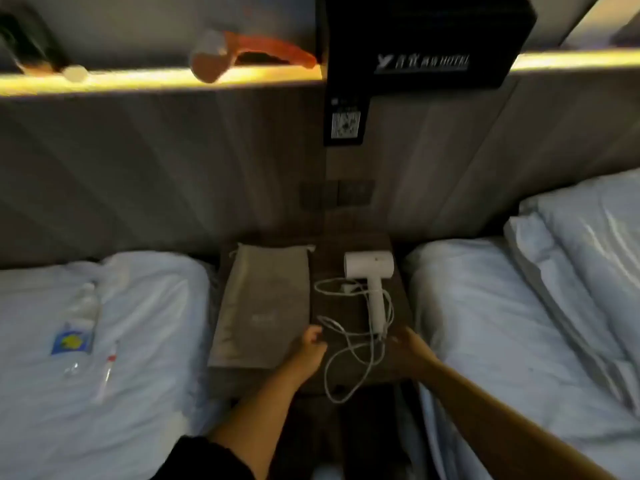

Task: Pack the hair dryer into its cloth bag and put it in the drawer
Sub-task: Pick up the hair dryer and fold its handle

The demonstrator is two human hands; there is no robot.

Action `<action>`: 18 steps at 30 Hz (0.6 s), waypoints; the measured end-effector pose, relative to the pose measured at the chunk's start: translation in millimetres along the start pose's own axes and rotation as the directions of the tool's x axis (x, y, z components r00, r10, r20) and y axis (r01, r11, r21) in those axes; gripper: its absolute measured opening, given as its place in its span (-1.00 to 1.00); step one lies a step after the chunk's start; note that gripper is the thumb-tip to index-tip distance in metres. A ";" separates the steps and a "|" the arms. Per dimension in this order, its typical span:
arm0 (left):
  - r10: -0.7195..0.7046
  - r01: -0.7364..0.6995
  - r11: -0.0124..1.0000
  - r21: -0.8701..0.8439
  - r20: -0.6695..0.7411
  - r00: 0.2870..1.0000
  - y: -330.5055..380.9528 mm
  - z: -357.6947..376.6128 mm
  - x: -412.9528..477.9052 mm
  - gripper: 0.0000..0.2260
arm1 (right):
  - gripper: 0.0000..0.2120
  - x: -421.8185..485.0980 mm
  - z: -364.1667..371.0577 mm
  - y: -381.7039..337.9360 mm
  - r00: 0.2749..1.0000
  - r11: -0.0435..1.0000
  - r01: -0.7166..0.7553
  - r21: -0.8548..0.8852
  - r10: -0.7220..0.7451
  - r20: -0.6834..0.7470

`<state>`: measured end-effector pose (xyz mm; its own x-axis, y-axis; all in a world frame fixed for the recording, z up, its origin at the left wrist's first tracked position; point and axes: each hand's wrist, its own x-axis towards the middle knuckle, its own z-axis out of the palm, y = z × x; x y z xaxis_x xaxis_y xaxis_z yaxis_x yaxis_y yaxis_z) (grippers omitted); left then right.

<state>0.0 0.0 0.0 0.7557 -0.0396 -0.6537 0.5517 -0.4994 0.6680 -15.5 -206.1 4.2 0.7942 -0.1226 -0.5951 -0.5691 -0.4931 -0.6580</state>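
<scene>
Dryer point(370, 268) lies on the worktop point(329, 249), handle toward 6 o'clock, at 11 o'clock from the nearer, loosely open right grip point(410, 344). Left grip point(311, 341) curls at the cord point(326, 372); whether it holds it is unclear.

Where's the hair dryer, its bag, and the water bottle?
hair dryer point(370, 265): head view, on its white barrel.
cloth bag point(266, 299): head view, middle of the gray cloth.
water bottle point(82, 313): head view, clear body above the label.
</scene>
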 end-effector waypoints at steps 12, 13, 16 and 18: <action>0.347 -0.186 0.858 0.478 -0.273 0.897 -6.3 54.0 138.5 -0.57 | -0.05 133.3 24.7 13.4 0.959 0.973 -0.208 0.102 0.223 -0.173; 0.431 -0.244 0.811 0.531 -0.262 0.864 -7.2 56.6 143.1 -0.57 | 0.01 138.8 26.0 14.9 0.965 0.979 -0.198 0.053 0.204 -0.164; 0.547 -0.371 0.712 0.596 -0.139 0.825 -18.2 60.0 164.9 -0.58 | 0.08 149.0 30.8 21.9 0.975 0.963 -0.178 -0.203 0.146 -0.167; 0.601 -0.408 0.634 0.657 -0.086 0.795 -24.3 63.5 169.2 -0.56 | -0.01 151.6 34.6 26.5 0.969 0.932 -0.173 -0.318 0.103 -0.225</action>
<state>92.0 -49.6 -149.4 0.9625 -0.2568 -0.0872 -0.1904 -0.8689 0.4570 82.5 -207.9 -119.5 0.7591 -0.3632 -0.5403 -0.5999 -0.7125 -0.3638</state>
